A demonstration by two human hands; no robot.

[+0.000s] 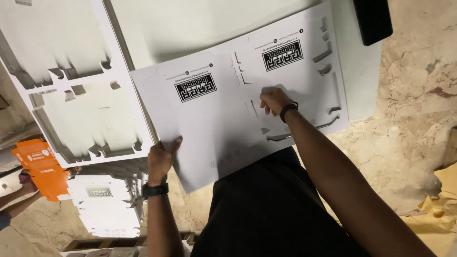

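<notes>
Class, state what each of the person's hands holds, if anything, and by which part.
The left hand grips the white die-cut card sheet by its near left edge; the right hand presses on its middle.

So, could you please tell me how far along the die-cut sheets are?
Done: a waste frame with its shapes punched out lies at left, above a stack of white blanks. In hand: the left hand grips a printed card sheet while the right hand presses on it. Left: its box shapes remain attached.

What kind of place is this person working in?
Probably a packaging or print-finishing workshop: the hands hold a die-cut printed card sheet, punched-out waste frames lie beside it, and stacks of flat box blanks sit on the floor.
</notes>
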